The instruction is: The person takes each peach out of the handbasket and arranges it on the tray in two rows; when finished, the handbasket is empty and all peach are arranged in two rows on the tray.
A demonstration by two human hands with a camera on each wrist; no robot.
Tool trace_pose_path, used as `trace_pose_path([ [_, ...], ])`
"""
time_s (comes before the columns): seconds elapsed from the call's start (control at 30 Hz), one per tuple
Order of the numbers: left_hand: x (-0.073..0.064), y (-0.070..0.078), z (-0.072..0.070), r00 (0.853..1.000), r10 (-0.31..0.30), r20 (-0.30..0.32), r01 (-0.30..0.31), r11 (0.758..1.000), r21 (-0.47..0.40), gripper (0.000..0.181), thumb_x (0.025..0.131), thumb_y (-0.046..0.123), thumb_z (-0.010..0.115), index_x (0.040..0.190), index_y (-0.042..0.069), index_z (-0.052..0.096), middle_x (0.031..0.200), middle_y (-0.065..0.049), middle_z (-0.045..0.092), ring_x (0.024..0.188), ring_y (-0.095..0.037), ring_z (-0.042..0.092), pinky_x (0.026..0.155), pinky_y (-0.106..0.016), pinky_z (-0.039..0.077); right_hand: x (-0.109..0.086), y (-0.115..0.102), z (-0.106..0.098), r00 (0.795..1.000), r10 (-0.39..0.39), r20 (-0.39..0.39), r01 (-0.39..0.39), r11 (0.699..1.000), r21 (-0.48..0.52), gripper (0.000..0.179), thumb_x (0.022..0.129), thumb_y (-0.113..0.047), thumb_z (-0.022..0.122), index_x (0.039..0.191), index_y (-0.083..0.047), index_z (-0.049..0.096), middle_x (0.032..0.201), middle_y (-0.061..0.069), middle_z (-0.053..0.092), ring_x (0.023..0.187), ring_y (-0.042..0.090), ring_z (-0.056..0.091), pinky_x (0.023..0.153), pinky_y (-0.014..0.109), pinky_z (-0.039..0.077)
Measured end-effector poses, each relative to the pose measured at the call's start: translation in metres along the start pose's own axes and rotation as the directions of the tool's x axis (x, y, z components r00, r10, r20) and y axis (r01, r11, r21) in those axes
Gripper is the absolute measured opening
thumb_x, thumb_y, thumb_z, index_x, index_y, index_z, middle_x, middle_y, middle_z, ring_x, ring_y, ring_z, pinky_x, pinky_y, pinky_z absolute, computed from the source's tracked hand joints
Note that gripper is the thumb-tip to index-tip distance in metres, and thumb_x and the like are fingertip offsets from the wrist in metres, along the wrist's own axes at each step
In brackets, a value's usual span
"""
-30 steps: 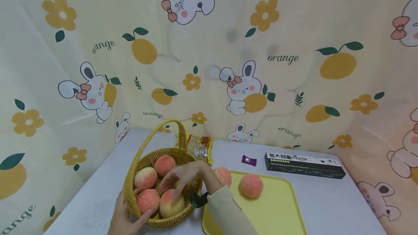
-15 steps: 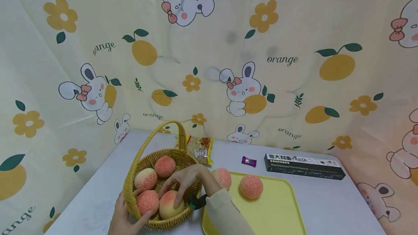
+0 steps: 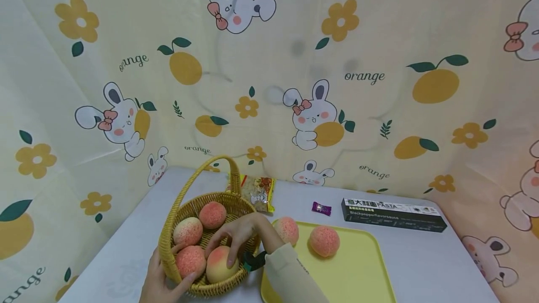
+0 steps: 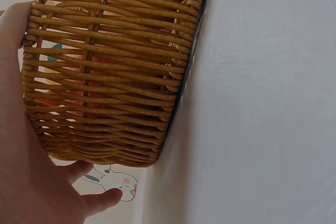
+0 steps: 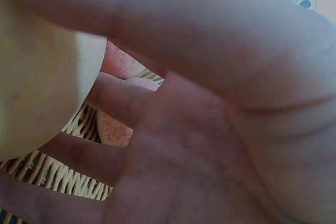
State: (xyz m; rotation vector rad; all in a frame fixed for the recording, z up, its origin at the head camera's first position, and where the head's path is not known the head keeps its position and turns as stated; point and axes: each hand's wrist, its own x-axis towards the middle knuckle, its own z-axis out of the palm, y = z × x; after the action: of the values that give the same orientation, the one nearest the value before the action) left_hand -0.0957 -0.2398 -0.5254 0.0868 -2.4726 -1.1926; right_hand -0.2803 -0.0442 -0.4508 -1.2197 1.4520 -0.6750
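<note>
A woven basket (image 3: 225, 286) with a tall arched handle holds several peaches. My left hand (image 3: 157, 282) grips its near-left rim, the thumb lying over the edge by a speckled pink peach (image 3: 191, 262). In the left wrist view that hand wraps the side of the wicker wall (image 4: 110, 77). Inside the basket my right hand (image 3: 242, 232) holds a pale peach with a pink top (image 3: 220, 270), thumb on the near side and fingers on the far side. The right wrist view shows this peach (image 5: 42, 98) between thumb and fingers; its underside is hidden.
Right of the basket lies a yellow tray (image 3: 349, 275) with two pink peaches (image 3: 324, 241), one partly behind the right wrist. Behind are a food packet (image 3: 258, 193), a small purple wrapped sweet (image 3: 321, 208) and a black pasta box (image 3: 393, 214). A printed curtain backs the table.
My right hand has settled lower onto the pale peach, its thumb and fingers closing about it. The left hand and basket have stayed in place.
</note>
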Motion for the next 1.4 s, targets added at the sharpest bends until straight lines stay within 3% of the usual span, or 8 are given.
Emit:
trace_pose_path([
  [0.13, -0.001, 0.001, 0.0, 1.0, 0.0, 0.002, 0.0, 1.0, -0.016, 0.065, 0.083, 0.033, 0.082, 0.138, 0.012, 0.056, 0.149, -0.017, 0.033, 0.129, -0.04, 0.036, 0.088, -0.065, 0.046, -0.002, -0.001, 0.001, 1.0, -0.017, -0.021, 0.016, 1.0, -0.027, 0.056, 0.087, 0.008, 0.071, 0.139, 0.0, 0.055, 0.131, -0.008, 0.058, 0.122, 0.001, 0.05, 0.104, 0.024, 0.041],
  [0.43, -0.001, 0.001, -0.002, 1.0, 0.013, 0.012, -0.013, 1.0, -0.013, 0.066, 0.084, 0.032, 0.083, 0.139, 0.011, 0.055, 0.15, -0.018, 0.031, 0.131, -0.041, 0.034, 0.089, -0.066, 0.045, -0.007, -0.001, -0.001, 0.996, -0.066, -0.06, 0.064, 0.998, -0.027, 0.056, 0.086, 0.005, 0.072, 0.139, -0.003, 0.055, 0.139, -0.005, 0.054, 0.125, 0.002, 0.048, 0.105, 0.026, 0.041],
  [0.77, 0.0, -0.002, 0.0, 1.0, 0.025, 0.014, -0.025, 1.0, -0.007, 0.062, 0.084, 0.032, 0.082, 0.138, 0.012, 0.057, 0.15, -0.019, 0.03, 0.131, -0.039, 0.033, 0.088, -0.066, 0.046, -0.021, -0.012, -0.01, 0.981, -0.179, -0.068, 0.173, 0.981, -0.088, 0.056, 0.088, 0.003, 0.07, 0.141, 0.002, 0.052, 0.143, 0.004, 0.053, 0.13, 0.004, 0.046, 0.107, 0.03, 0.04],
  [1.0, 0.0, 0.001, -0.001, 1.0, 0.02, 0.016, -0.02, 1.0, 0.007, 0.062, 0.084, 0.034, 0.081, 0.137, 0.012, 0.057, 0.149, -0.019, 0.031, 0.13, -0.039, 0.034, 0.087, -0.065, 0.047, -0.044, -0.017, -0.018, 0.966, -0.219, -0.137, 0.213, 0.975, -0.056, 0.054, 0.089, 0.003, 0.069, 0.14, 0.001, 0.052, 0.141, 0.005, 0.054, 0.131, 0.007, 0.046, 0.107, 0.034, 0.04],
  [1.23, 0.001, 0.004, -0.001, 1.0, 0.027, -0.004, -0.027, 0.999, 0.02, 0.064, 0.082, 0.031, 0.084, 0.136, 0.011, 0.058, 0.146, -0.016, 0.035, 0.13, -0.036, 0.036, 0.09, -0.062, 0.045, -0.078, -0.018, -0.024, 0.952, -0.231, -0.2, 0.212, 0.971, -0.113, 0.056, 0.09, -0.004, 0.071, 0.143, -0.001, 0.05, 0.145, 0.01, 0.051, 0.133, 0.013, 0.046, 0.105, 0.035, 0.043],
  [1.4, 0.0, 0.004, -0.001, 1.0, 0.013, -0.008, -0.013, 1.0, -0.001, 0.065, 0.081, 0.03, 0.085, 0.137, 0.01, 0.058, 0.146, -0.017, 0.035, 0.129, -0.038, 0.037, 0.089, -0.064, 0.045, -0.1, -0.016, -0.025, 0.944, -0.2, -0.263, 0.171, 0.977, -0.128, 0.06, 0.089, -0.016, 0.075, 0.143, -0.004, 0.051, 0.141, -0.002, 0.054, 0.132, 0.019, 0.047, 0.104, 0.037, 0.043],
])
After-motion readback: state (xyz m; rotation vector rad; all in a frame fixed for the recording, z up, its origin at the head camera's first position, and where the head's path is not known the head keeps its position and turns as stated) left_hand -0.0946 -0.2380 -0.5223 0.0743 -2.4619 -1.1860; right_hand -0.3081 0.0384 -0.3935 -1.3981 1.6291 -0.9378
